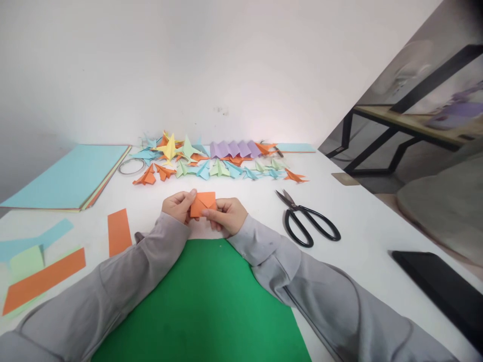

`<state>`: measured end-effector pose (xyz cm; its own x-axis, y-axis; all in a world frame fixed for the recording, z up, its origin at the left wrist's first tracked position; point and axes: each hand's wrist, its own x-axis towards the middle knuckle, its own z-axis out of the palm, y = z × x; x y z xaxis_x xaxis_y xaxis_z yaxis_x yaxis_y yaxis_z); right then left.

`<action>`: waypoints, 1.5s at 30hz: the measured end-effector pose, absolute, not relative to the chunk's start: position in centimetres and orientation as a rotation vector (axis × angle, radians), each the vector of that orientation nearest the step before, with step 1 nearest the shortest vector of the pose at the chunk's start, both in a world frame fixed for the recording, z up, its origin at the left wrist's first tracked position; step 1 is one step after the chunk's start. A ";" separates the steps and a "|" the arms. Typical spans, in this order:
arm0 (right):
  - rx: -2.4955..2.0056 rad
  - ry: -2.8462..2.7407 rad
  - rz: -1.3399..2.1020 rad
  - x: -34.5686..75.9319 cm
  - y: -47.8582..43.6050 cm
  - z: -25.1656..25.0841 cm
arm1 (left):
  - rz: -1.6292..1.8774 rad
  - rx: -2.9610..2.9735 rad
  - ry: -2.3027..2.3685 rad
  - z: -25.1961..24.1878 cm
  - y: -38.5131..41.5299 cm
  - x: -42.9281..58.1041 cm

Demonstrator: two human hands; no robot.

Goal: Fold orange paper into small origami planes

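Observation:
A small folded orange paper [203, 203], roughly square with a triangular flap on its face, is held up between both hands above the far edge of a green sheet [211, 296]. My left hand [179, 206] pinches its left edge with the thumb on top. On the other side, my right hand [228, 215] grips the right edge, thumb pressed on the lower front. The fingers behind the paper are partly hidden.
Black-handled scissors [307, 218] lie right of my hands, a black tablet-like object [439, 286] farther right. Folded paper figures [219, 168] line the wall. At left are a stack of coloured sheets [71, 176], a wire coil [132, 166] and orange strips [119, 232].

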<state>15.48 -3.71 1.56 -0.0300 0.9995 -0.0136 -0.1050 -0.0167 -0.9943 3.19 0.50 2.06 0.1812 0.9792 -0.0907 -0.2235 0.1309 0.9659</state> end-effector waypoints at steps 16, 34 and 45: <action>-0.931 -0.851 1.253 16.2 -2.5 0.2 | 0.930 1.127 0.817 2.0 0.1 2.9; -1.048 -0.976 1.124 15.8 -3.2 0.3 | 1.102 1.150 0.869 1.4 0.4 2.9; -1.028 -0.917 1.141 15.9 -3.1 -0.2 | 1.077 1.146 0.881 1.5 0.3 2.9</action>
<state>15.88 -3.10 -0.17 0.1855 0.9811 0.0553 -0.2642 0.1040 -0.9588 2.91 0.29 1.55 0.2674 0.9636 -0.0092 -0.1993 0.0646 0.9778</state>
